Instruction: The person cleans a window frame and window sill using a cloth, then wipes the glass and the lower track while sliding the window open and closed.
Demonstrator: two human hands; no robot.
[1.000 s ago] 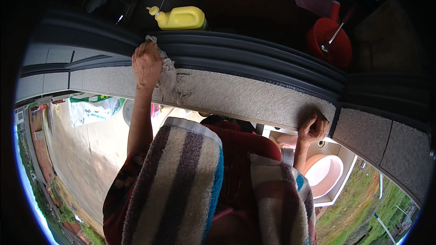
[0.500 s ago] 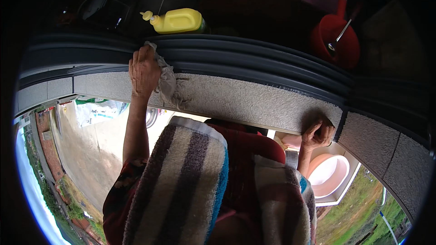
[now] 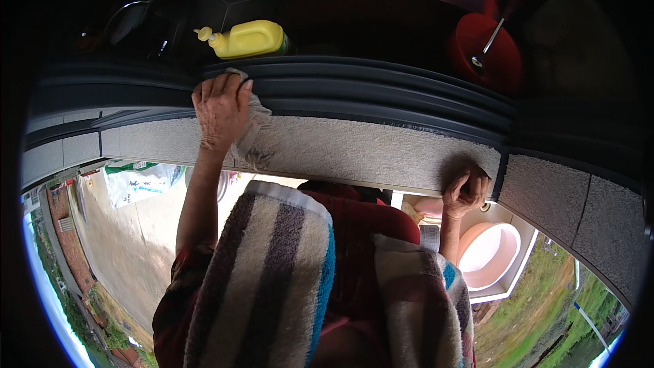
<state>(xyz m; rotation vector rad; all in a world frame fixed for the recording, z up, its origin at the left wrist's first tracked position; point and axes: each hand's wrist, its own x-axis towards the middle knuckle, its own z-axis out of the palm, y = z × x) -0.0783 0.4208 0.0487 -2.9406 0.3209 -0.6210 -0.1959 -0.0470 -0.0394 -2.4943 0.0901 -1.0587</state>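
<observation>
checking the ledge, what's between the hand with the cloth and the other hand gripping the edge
In the head view, only bare rough grey ledge lies between the left hand, pressing a pale cloth, and the right hand; nothing rests on that stretch.

- One view only, from a head-worn fisheye camera, facing down over a grey ledge close beneath it.
- Beyond the left hand's fingers lies a dark interior; behind the wrists, ground far below.
- Straight edges bow near the black rim.

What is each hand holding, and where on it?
Left hand presses a crumpled cloth flat against the dark window track; right hand grips the rough ledge's lower edge.
</observation>
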